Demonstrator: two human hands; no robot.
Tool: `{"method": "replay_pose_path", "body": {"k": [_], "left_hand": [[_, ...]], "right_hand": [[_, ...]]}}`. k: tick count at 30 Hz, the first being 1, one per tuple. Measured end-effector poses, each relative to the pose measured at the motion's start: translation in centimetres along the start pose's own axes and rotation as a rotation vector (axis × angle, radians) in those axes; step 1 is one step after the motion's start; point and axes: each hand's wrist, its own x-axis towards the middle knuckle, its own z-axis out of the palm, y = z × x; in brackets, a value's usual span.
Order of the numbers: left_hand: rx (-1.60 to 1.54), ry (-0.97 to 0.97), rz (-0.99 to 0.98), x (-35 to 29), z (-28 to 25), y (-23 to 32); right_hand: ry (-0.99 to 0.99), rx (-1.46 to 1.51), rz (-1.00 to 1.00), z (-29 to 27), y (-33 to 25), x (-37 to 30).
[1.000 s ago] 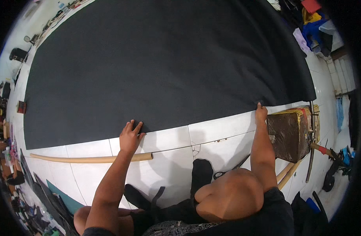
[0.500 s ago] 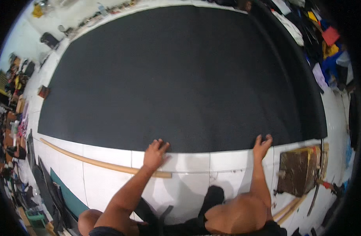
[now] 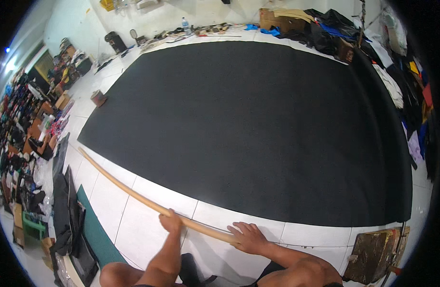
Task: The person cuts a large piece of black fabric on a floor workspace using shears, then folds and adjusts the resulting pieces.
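A broad black sheet [image 3: 239,129] lies spread over the white tiled floor. Along its near edge, a long tan pole [image 3: 134,193] runs slantwise from far left to near right. My left hand [image 3: 170,221] is closed round the pole, towards its near end. At that end rests my right hand [image 3: 248,237], its fingers stretched out and apart; the underside of this hand is hidden. The pole sits a little short of the sheet's edge.
A dark, worn box-like block [image 3: 371,256] stands by the sheet's near right corner. A small brown block [image 3: 98,98] touches its left edge. Dark and green material [image 3: 93,227] lies at left. Cloth piles [image 3: 392,86] line the right side.
My left hand has left the sheet's edge and gripped the pole. My right hand has moved left from the sheet to the pole's near end. The view has tilted up and turned.
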Motion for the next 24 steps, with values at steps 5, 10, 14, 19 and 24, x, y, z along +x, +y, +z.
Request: {"method": "replay_pose_path", "body": {"k": [5,10,14,19,24], "left_hand": [[-0.29,-0.095,0.053,-11.5,4.1,6.0],[-0.154,-0.35,0.239,-6.3,6.0,7.2],[0.404,-0.163,0.725,0.6,7.2,8.5],[0.486,-0.3,0.726,3.1,7.9,6.4],[0.479,-0.296,0.744,2.9,8.2,6.7]], "right_hand": [[-0.373,-0.107,0.303,-2.9,-2.3,4.0],[-0.332,-0.148,0.458,-4.9,3.2,3.4],[-0.253,-0.272,0.466,-5.0,7.2,2.2],[-0.14,-0.311,0.464,-4.7,8.4,3.3],[-0.076,-0.294,0.545,-4.5,11.1,8.5]]}}
